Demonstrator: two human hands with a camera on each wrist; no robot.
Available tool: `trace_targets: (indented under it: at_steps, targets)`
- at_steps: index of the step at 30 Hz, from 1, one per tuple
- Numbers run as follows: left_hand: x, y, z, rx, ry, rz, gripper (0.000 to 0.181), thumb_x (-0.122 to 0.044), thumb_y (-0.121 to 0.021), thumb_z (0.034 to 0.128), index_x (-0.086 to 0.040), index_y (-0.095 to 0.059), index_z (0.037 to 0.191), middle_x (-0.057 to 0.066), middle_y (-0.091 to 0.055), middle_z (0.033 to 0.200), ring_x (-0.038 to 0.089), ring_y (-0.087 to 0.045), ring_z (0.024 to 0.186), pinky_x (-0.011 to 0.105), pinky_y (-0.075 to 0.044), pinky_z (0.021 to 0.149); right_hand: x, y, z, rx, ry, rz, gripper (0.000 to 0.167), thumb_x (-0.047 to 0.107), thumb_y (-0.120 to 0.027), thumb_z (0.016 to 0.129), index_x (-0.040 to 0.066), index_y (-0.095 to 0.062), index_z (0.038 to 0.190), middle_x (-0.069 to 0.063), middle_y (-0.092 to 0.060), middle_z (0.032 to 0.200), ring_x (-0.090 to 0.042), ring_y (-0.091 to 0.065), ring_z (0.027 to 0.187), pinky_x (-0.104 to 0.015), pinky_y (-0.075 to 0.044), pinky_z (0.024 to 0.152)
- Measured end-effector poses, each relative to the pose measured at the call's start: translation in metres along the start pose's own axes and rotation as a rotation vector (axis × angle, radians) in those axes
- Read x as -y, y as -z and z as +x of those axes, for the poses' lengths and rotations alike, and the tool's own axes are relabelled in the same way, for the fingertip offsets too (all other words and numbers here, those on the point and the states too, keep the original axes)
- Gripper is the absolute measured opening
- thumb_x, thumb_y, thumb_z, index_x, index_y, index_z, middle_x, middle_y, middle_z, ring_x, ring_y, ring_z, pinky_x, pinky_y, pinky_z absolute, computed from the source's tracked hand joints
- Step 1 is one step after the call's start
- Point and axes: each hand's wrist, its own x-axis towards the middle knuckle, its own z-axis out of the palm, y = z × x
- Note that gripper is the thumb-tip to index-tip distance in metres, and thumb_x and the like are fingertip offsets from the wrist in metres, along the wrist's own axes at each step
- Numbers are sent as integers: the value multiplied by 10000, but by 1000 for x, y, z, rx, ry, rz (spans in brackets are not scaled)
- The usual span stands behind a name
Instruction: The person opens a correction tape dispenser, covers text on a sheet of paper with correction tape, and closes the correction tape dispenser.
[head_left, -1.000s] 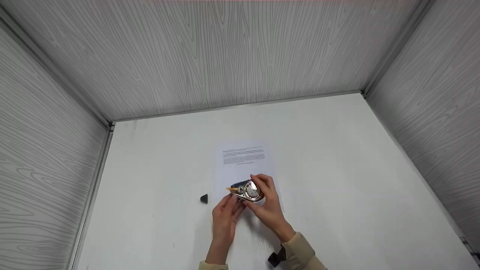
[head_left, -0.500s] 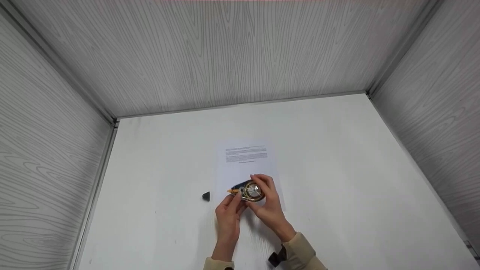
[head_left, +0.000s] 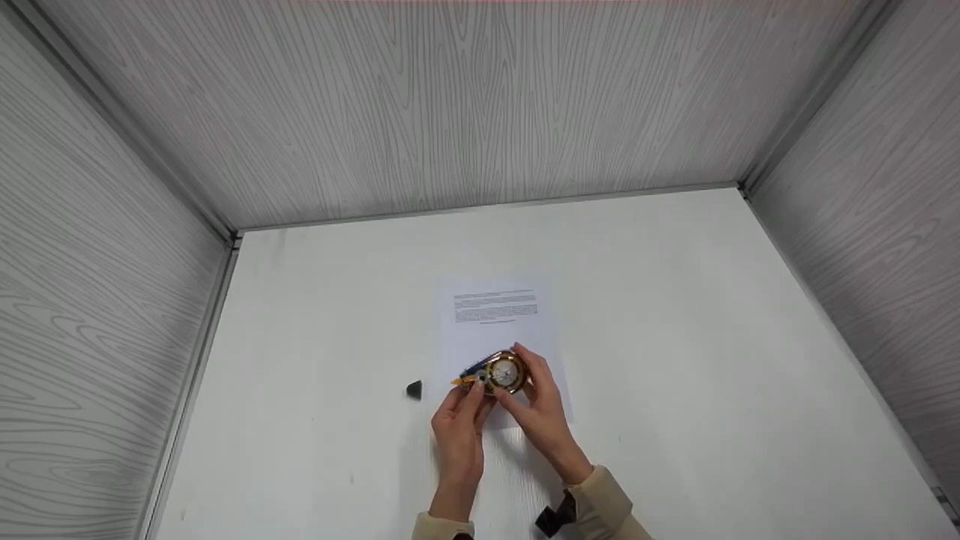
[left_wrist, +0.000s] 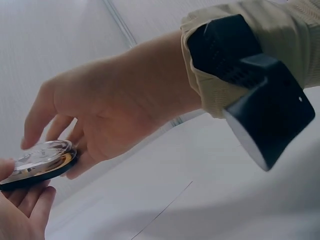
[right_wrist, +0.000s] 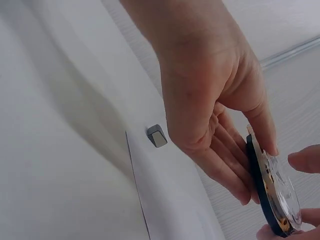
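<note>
A rounded correction-tape-like device [head_left: 505, 370] with a clear cover and orange tip is held between both hands, above the lower part of a printed sheet [head_left: 499, 337]. My left hand [head_left: 459, 442] pinches its narrow end, the thumb on its face. My right hand [head_left: 546, 420] holds the round end by its edges. In the left wrist view, my right hand [left_wrist: 110, 102] curves over the device [left_wrist: 42, 162], and my left hand [left_wrist: 17, 215] supports it. The right wrist view shows my left hand [right_wrist: 200, 100] at the device's dark back [right_wrist: 260, 185].
A small dark wedge-shaped piece [head_left: 414, 389] lies on the white table [head_left: 322, 337], left of the sheet; it also appears in the right wrist view [right_wrist: 157, 136]. Grey wood-grain panels [head_left: 480, 112] rise behind and at both sides.
My left thumb has moved from the device's lower edge onto its face. The device has turned a little, and its round end has risen slightly with my right hand. The head view has shifted slightly.
</note>
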Motion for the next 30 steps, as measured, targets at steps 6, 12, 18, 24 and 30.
trace_targets:
  at_steps: [6, 12, 18, 24, 30]
  targets:
    - [2, 0, -2, 8, 14, -23, 394, 23, -641, 937, 168, -528, 1285, 228, -641, 1196, 259, -655, 1111, 380, -513, 955, -2, -3, -1, -47, -263, 224, 690, 170, -631, 977, 7, -261, 1537, -219, -305, 1557, -308, -303, 1443, -449, -336, 1134]
    - [6, 1, -3, 67, -26, -3, 322, 52, -615, 943, 160, -567, 1243, 186, -664, 1163, 219, -642, 1121, 363, -501, 981, 4, -9, 3, -115, -430, 406, 663, 314, -555, 1020, -4, -242, 1511, -219, -345, 1502, -288, -392, 1374, -421, -352, 1128]
    - [11, 1, -5, 153, -94, 51, 316, 56, -667, 904, 161, -605, 1195, 152, -690, 1127, 208, -643, 1085, 331, -521, 951, 10, -13, 5, -256, -501, 497, 570, 364, -554, 1017, -27, -343, 1374, -179, -482, 1310, -253, -533, 1189, -447, -412, 1079]
    - [11, 0, -5, 159, -136, 129, 355, 28, -692, 896, 173, -600, 1206, 169, -691, 1150, 203, -649, 1090, 291, -527, 911, 12, -15, 6, -316, -515, 505, 548, 356, -599, 994, -30, -393, 1324, -183, -540, 1257, -255, -578, 1129, -438, -463, 1031]
    - [10, 3, -2, 189, -194, 215, 397, 10, -683, 907, 147, -583, 1266, 228, -619, 1295, 199, -617, 1191, 297, -498, 982, 9, -16, 4, -336, -498, 521, 489, 308, -618, 987, -35, -438, 1285, -173, -591, 1197, -243, -631, 1053, -414, -528, 949]
